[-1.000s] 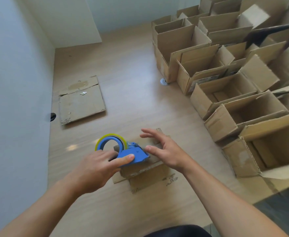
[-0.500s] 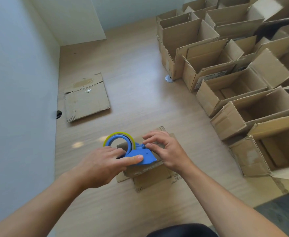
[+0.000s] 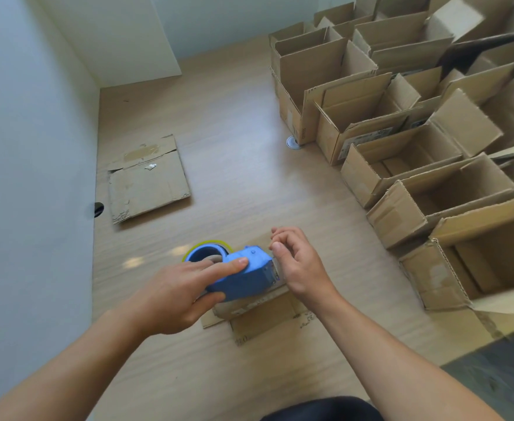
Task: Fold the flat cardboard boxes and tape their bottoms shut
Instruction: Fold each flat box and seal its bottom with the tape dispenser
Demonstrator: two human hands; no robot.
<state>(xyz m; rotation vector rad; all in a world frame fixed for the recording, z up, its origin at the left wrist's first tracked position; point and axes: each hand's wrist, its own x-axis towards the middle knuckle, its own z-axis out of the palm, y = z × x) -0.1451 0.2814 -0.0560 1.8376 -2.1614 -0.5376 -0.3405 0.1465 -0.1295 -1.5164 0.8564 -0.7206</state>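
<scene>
1. Left hand (image 3: pixel 182 294) first: I grip the blue tape dispenser (image 3: pixel 243 276) from its left side, forefinger stretched along the top of the body and thumb underneath.
2. The tape roll (image 3: pixel 207 244), yellow at its rim, sits at the far end of the dispenser, just beyond my knuckles.
3. My right hand (image 3: pixel 298 265) is at the dispenser's front end with the fingers curled and thumb and forefinger close together; a clear strip shows beside them, but I cannot tell whether I am pinching it.
4. The dispenser is held over a small cardboard box (image 3: pixel 258 320) that lies on the wooden floor (image 3: pixel 234 147) between my forearms, one flap spread toward me.
5. A flat cardboard box (image 3: pixel 149 183) lies on the floor near the left wall, well apart from my hands.
6. To my right, many folded boxes (image 3: pixel 432 192) stand open-topped in close rows, flaps up.
</scene>
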